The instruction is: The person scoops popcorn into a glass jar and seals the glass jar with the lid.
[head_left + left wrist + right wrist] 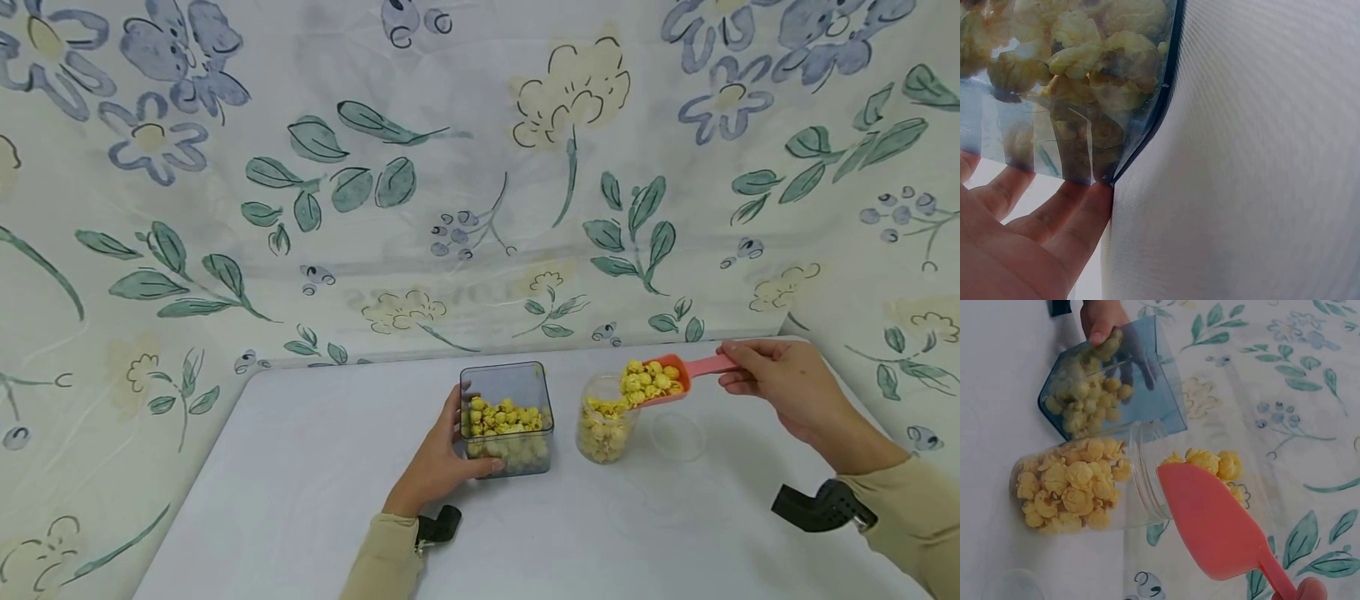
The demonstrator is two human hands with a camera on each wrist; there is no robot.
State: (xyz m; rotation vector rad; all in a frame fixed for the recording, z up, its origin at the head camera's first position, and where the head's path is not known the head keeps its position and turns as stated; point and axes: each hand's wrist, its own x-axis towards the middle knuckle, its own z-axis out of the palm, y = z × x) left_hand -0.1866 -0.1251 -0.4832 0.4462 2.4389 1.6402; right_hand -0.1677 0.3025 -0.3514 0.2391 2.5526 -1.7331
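My left hand (442,468) grips a clear bluish square container (504,382) partly filled with yellow popcorn, thumb along the front and fingers at its left side. In the left wrist view, fingertips (1100,190) press the container's lower edge. My right hand (798,387) pinches the handle of a coral-pink scoop (708,365) heaped with popcorn (651,382). The scoop's front lip is at the mouth of a clear round jar (1150,469), tilted slightly toward it. Popcorn (1072,484) fills much of the jar, which stands upright between the container and the scoop.
A transparent round lid (677,437) lies flat on the white table (337,467), right of the jar. Floral cloth (480,183) rises behind the table's back edge and along both sides. Black cameras (821,505) are strapped to both wrists.
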